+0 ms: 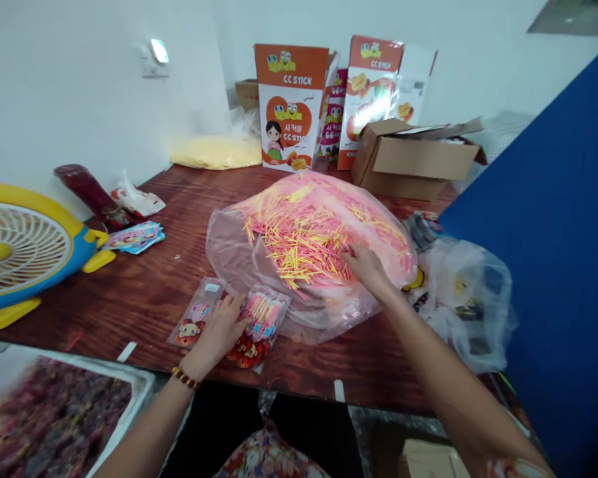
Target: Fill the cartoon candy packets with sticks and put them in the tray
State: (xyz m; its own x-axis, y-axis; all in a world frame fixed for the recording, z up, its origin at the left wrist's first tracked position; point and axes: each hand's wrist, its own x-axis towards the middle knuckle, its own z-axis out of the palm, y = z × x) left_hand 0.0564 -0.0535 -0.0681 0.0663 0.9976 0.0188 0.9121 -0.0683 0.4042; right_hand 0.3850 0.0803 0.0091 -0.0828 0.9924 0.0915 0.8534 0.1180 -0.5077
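Observation:
A big clear plastic bag (239,249) lies open on the brown wooden table (144,292), heaped with thin pink and yellow sticks (303,232). My right hand (366,269) reaches into the heap, fingers among the sticks. My left hand (219,328) presses flat on a small printed packet (259,322) partly filled with sticks, near the front edge. An empty packet of the same print (194,322) lies just left of it.
A yellow and blue fan (20,249) stands at the left. Orange CC Stick cartons (292,106) and a brown cardboard box (413,156) sit at the back. A blue panel (563,252) closes the right side. A white tray (129,392) of dark red bits sits lower left.

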